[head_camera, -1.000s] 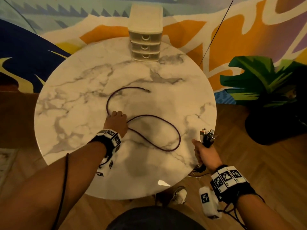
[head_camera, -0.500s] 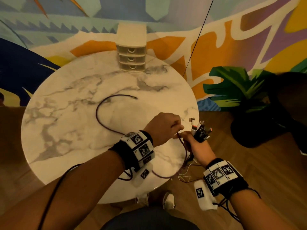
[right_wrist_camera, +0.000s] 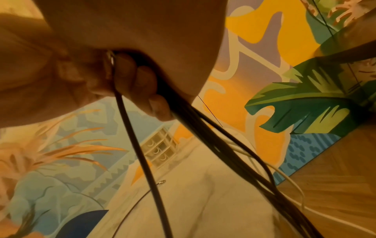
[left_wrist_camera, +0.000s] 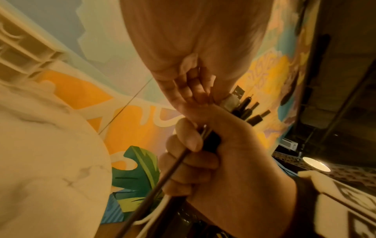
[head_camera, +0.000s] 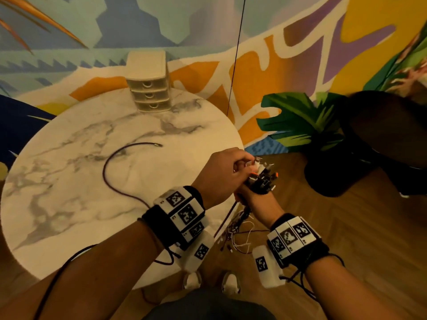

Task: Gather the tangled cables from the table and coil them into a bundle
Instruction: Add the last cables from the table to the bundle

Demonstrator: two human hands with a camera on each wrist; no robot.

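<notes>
Head view: painted mural wall [head_camera: 288,54] fills the back, orange, teal and purple shapes, wood-plank floor [head_camera: 346,227] below it. Round white marble table [head_camera: 57,204] takes the left half. Dark pot with green leaves [head_camera: 298,121] stands on the floor past the table's right edge. Cream three-drawer organizer [head_camera: 149,86] sits at the table's far edge. Dark cable [head_camera: 108,179] curves across the tabletop, metal plug end near centre, other end running off the right edge toward the hands. Right hand [head_camera: 254,199], just off the right edge, fist closed around the cable bundle [head_camera: 263,179], plug ends sticking up, loose strands hanging below. Left hand [head_camera: 221,174] touches the right, fingers curled, pinching at the top of the bundle; which strand, cannot tell.
</notes>
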